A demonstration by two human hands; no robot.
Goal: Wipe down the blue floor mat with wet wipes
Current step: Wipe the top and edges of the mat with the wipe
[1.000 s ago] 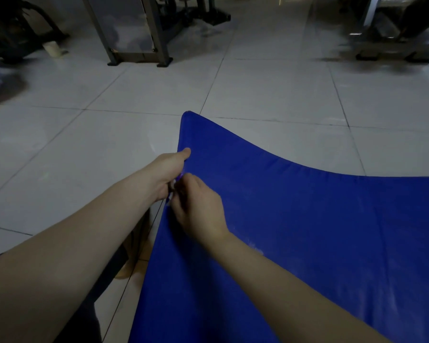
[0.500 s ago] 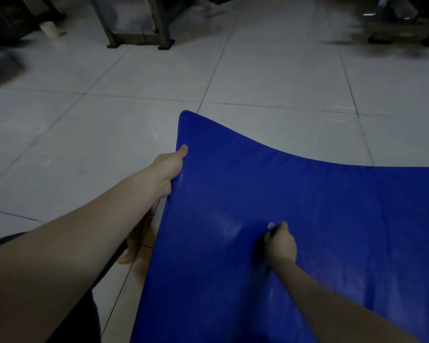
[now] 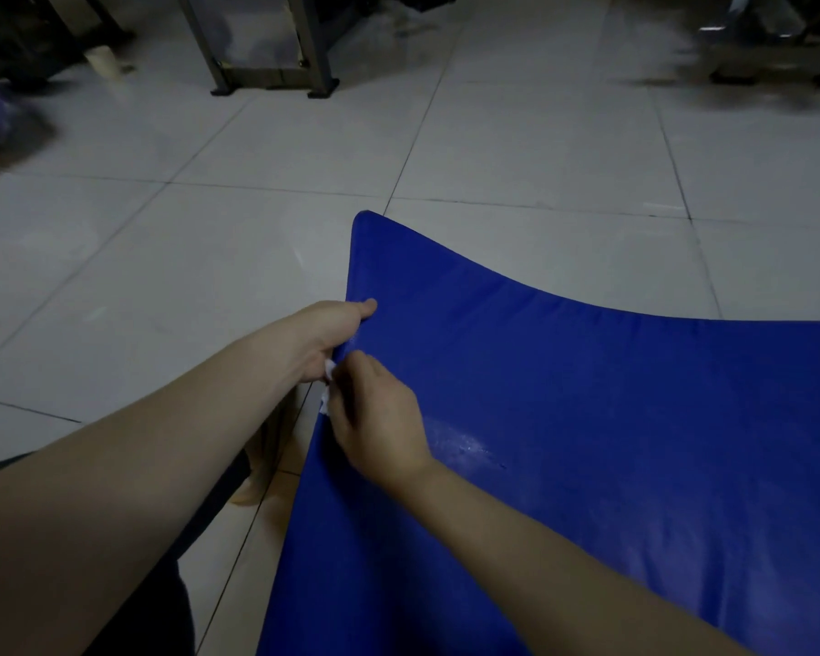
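The blue floor mat (image 3: 611,442) is tilted up off the tiled floor, its far left corner raised. My left hand (image 3: 332,338) grips the mat's left edge, thumb on top of the blue surface. My right hand (image 3: 379,419) presses a small white wet wipe (image 3: 326,385) against the mat right beside the left edge, just below my left hand; most of the wipe is hidden under my fingers. A pale smear (image 3: 460,442) shows on the mat to the right of my right wrist.
White floor tiles (image 3: 517,149) surround the mat. A metal frame with dark feet (image 3: 275,82) stands at the back centre-left. Dark equipment bases (image 3: 753,63) lie at the back right. A small roll (image 3: 103,59) sits far left. My foot (image 3: 256,471) shows under the mat's left edge.
My right hand swept out to the middle of the mat half a second ago and has come back to the left edge beside my left hand. My left hand kept its grip.
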